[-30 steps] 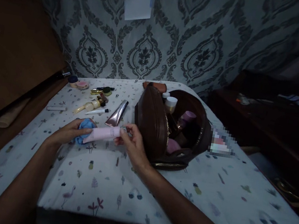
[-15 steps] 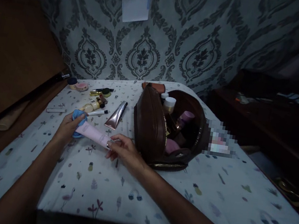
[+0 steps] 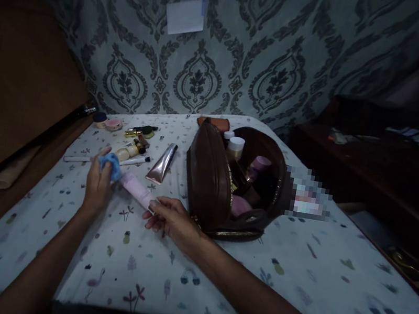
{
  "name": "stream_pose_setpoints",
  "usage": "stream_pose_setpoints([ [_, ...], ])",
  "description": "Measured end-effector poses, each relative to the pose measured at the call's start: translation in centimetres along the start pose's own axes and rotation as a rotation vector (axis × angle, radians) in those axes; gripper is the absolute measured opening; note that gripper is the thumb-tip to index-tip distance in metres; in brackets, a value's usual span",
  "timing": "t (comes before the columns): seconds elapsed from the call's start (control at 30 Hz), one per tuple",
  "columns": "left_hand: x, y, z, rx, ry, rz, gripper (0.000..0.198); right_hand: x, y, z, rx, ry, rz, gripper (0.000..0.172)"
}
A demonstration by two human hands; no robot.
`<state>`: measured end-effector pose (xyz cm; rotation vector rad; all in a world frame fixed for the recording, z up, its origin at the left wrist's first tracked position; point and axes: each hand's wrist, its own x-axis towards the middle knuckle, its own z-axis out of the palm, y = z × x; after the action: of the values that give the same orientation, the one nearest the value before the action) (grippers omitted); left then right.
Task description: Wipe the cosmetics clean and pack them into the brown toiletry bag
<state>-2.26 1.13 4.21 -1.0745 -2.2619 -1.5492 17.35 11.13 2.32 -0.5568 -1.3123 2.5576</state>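
Note:
My right hand pinches a pale pink squeeze tube by its capped end, just above the table. My left hand is closed on a blue cloth beside the tube's flat end; whether cloth and tube touch I cannot tell. Behind the tube lies a shiny rose-coloured tube with a dark cap. To the right of my right hand stands an unzipped brown bag, holding a white-lidded jar, a pink-purple container and other items.
A white patterned sheet covers the table. At its back left are a pink jar, a dark-lidded jar and several small cosmetics. An orange-brown case lies behind the bag. Pixelated items are to its right.
My left hand with the blue cloth has come off the tube's flat end and turned upward. The pink tube, still in my right hand, tilts slightly more. The bag has not moved.

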Motion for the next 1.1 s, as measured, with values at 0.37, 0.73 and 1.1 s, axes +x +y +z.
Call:
stream_pose_setpoints([
  [0.37,-3.9,0.9,1.9,-0.087,-0.601,0.642,0.028,0.7,0.5,-0.3,-0.027,0.053,0.002,0.028],
  [0.73,-2.7,0.3,1.8,-0.053,-0.721,0.494,0.026,0.7,0.6,-0.4,0.005,0.088,0.046,0.021],
  [1.1,0.5,-2.7,0.4,0.154,-0.634,0.37,0.033,0.7,1.0,-0.7,-0.3,0.119,-0.064,0.023],
])
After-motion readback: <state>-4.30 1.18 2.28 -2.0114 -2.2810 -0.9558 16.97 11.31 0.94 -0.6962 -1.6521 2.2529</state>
